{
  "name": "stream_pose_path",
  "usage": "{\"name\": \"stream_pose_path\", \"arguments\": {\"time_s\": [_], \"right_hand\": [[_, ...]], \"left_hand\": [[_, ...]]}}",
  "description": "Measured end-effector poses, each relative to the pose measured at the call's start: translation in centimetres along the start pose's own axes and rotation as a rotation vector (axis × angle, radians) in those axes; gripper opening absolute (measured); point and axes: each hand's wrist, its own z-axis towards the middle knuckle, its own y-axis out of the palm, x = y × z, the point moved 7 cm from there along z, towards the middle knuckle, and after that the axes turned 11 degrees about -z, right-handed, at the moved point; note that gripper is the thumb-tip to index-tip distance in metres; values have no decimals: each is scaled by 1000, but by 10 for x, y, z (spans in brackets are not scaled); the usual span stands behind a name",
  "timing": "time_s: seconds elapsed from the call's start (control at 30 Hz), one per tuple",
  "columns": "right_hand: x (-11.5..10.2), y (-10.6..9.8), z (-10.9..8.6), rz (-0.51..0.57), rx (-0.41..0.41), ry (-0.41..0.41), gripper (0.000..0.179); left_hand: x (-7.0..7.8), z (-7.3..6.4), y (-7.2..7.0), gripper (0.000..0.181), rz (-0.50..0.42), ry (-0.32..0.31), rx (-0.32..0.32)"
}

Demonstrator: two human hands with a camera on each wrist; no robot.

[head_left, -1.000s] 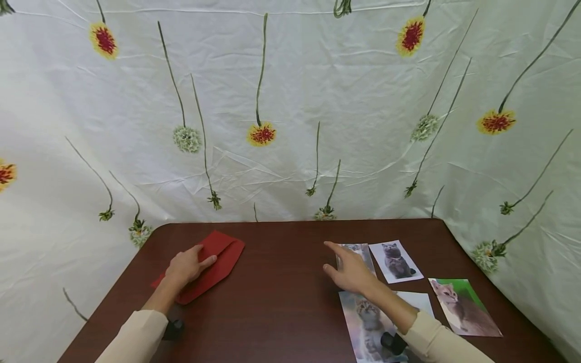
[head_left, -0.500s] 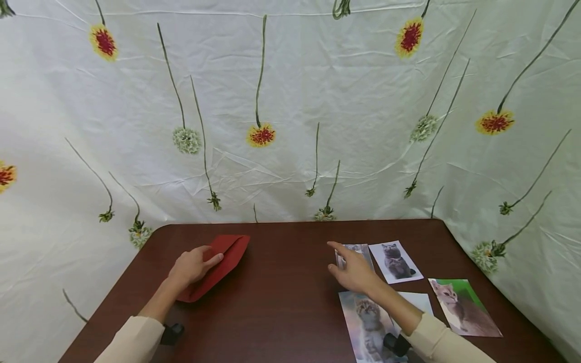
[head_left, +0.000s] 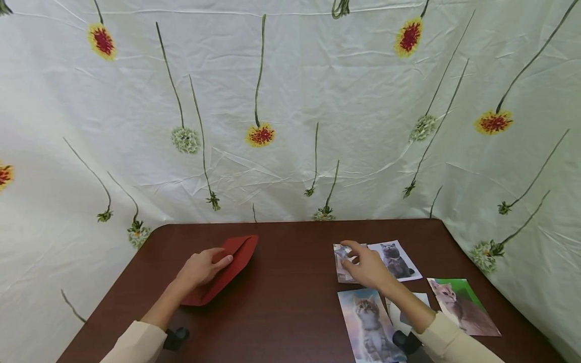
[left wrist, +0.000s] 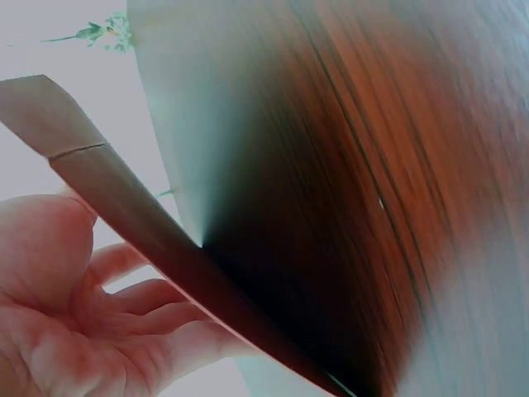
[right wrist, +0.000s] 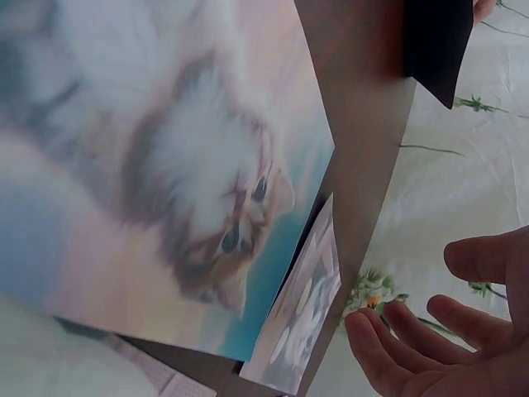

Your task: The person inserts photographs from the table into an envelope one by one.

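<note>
A red paper envelope (head_left: 239, 256) is tilted up at the table's left side, its flap end pointing away. My left hand (head_left: 199, 272) grips it, thumb on the near face; the left wrist view shows the fingers of the hand (left wrist: 140, 322) along the envelope's (left wrist: 157, 219) other side. My right hand (head_left: 371, 269) hovers over a small cat photo (head_left: 341, 275), fingers loosely bent and holding nothing, as the right wrist view of the hand (right wrist: 455, 339) confirms. Below lies a bigger kitten photo (head_left: 365, 320), pastel behind the kitten, large in the right wrist view.
A grey cat photo (head_left: 395, 261) on white lies behind the right hand. Farther right is a cat photo with a green background (head_left: 472, 302). The right forearm partly covers another pale photo (head_left: 419, 298). Beyond the brown table (head_left: 290, 302) hangs a flowered white cloth (head_left: 290, 75).
The left hand has moved right and slightly toward the middle with the envelope, which has tipped up more steeply. The right hand has shifted a little right, its fingers bending more, uncovering the small photo.
</note>
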Motion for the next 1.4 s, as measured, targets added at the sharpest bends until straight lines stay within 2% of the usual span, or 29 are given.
{"name": "stream_pose_path", "arguments": {"time_s": [0.27, 0.73, 1.0, 1.2, 1.4], "right_hand": [[23, -12, -4, 42, -44, 80, 43], [58, -42, -17, 127, -78, 178, 43], [79, -53, -22, 258, -86, 250, 45], [91, -67, -28, 215, -113, 252, 49], [104, -79, -33, 191, -106, 274, 49]], "left_hand": [[22, -2, 11, 60, -6, 56, -13], [57, -1, 35, 53, -55, 96, -42], [79, 1, 49, 51, -70, 98, -51], [97, -2, 57, 49, -96, 108, -64], [107, -2, 64, 49, -97, 107, -71]]}}
